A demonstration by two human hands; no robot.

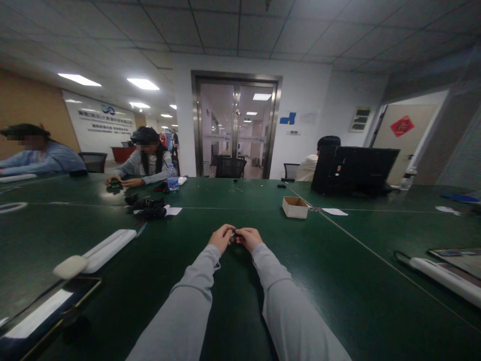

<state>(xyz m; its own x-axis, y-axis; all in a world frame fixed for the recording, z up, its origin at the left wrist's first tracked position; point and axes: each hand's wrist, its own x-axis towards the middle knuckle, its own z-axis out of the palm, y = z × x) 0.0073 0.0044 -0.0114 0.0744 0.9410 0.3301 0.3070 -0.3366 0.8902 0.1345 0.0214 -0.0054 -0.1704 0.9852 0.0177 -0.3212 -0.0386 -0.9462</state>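
Both of my hands meet above the green table (pixel 233 291), near the middle of the head view. My left hand (pixel 221 237) has its fingers bent and closed around one side of a small dark object (pixel 235 234). From the other side my right hand (pixel 249 238) pinches the same object between thumb and fingers. A bit of it looks shiny, but it is too small to make out. An open cardboard box (pixel 295 208) stands beyond my right hand.
Black gear (pixel 150 207), a water bottle (pixel 173 178) and a person handling something lie left. A white long device (pixel 108 249) and a tablet (pixel 48 311) are nearer. At right stand a black monitor (pixel 353 170), paper (pixel 334 212) and another white bar (pixel 447 278).
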